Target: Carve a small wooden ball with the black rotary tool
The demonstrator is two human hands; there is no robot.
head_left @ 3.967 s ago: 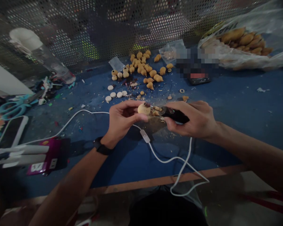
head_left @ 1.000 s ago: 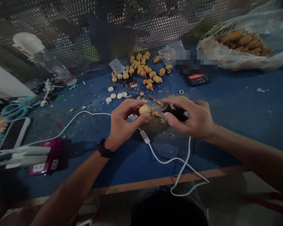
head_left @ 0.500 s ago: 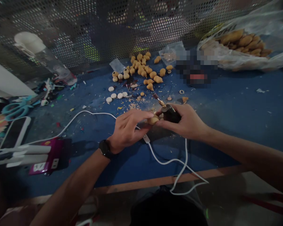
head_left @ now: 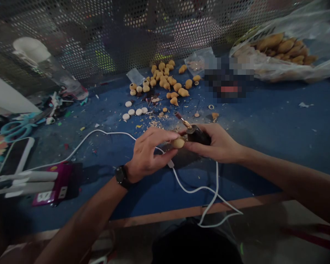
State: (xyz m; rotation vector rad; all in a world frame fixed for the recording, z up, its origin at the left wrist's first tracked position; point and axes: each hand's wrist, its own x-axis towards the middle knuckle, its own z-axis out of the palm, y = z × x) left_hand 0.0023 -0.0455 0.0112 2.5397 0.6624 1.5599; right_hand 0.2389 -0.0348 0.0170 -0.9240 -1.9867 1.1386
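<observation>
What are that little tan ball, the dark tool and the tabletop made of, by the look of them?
Tan ball: probably bare wood or a dried nut, matte and pale, with tan shavings lying nearby.
Black rotary tool: apparently dark plastic body, slightly glossy, with a brass-coloured metal collet and a small grinding bit.
Blue tabletop: a dull, scuffed covering, perhaps rubber or vinyl; the front edge looks like wood.

A dim perforated metal screen (head_left: 104, 33) is standing along the back of a blue tabletop (head_left: 277, 124) that's showing a bare wooden front edge (head_left: 181, 212), with light and colours glowing faintly through the holes and everything else sitting pretty dark.
</observation>
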